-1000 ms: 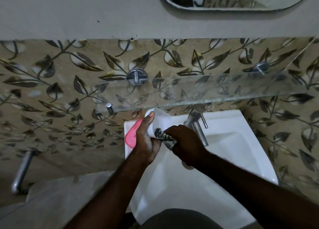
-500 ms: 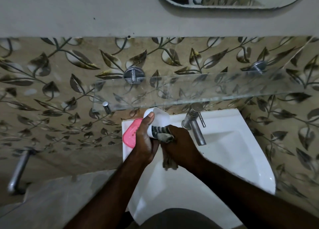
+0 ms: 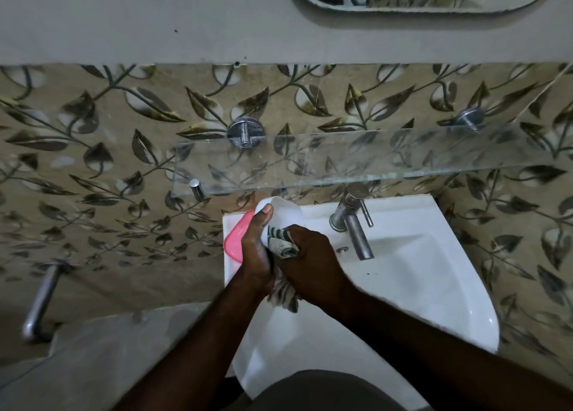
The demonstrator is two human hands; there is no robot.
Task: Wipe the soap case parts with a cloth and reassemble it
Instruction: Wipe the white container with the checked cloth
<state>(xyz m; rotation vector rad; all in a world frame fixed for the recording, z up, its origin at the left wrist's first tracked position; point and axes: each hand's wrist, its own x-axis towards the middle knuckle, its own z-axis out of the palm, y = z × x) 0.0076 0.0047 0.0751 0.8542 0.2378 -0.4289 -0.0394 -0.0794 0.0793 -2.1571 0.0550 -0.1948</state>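
Two parts of the soap case are in view. The white part (image 3: 283, 215) is held up over the back left corner of the sink (image 3: 434, 286), and the pink part (image 3: 235, 237) lies on the sink's rim just behind the left hand (image 3: 255, 255), partly hidden by it. I note the left hand gripping the white part, thumb laid along its outer face. The right hand (image 3: 313, 265) is closed round a bunched striped cloth (image 3: 283, 244) and presses it against the lower end of the white part; a tail of cloth hangs between the wrists. I judge the wiping step to be in hand, with reassembly not yet begun. I cannot tell whether the pink part is wiped. The next move calls for turning the white part in the left hand so the cloth reaches its other faces, then taking up the pink part.
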